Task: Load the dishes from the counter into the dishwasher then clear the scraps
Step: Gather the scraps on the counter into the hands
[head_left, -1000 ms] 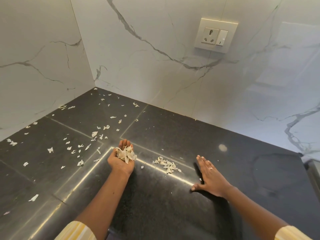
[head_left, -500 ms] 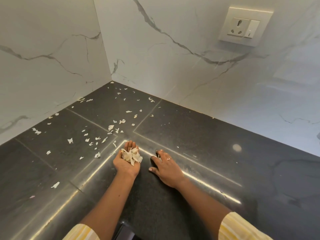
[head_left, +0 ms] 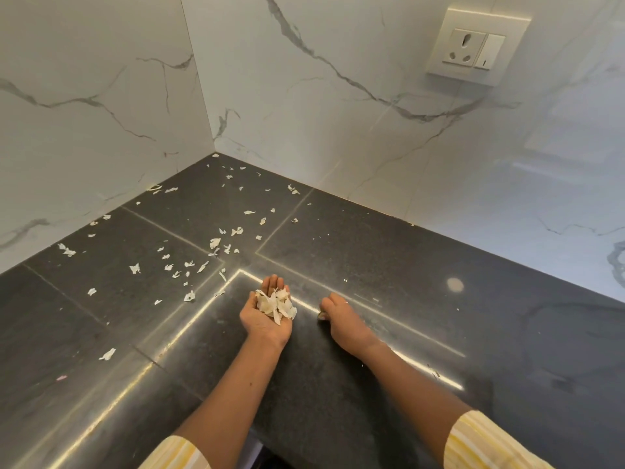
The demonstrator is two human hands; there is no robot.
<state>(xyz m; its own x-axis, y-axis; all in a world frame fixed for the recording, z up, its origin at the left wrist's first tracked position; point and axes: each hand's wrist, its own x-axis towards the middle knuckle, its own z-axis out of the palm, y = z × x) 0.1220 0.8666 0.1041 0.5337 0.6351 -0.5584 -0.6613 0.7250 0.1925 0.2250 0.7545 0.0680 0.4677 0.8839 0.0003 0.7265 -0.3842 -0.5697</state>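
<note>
Cupping pale scraps [head_left: 275,304], left hand [head_left: 267,316] over dark counter [head_left: 406,265]

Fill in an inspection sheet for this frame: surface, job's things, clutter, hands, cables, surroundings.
Surface: dark stone counter, glossy, with seams and light reflections.
Job's things: pale scraps scattered over the counter's left and corner area; a heap of scraps lies in the left palm. No dishes or dishwasher in view.
Clutter: nothing seen beyond the scraps.
Hands: left hand palm up and cupped, carrying the heap; right hand curled with fingertips on the counter, apart from the left; whether its grip holds any scraps cannot be told.
Cables: nothing seen.
Surroundings: white marble-look walls meeting at a corner; wall socket with switch at upper right, nothing plugged in.
</note>
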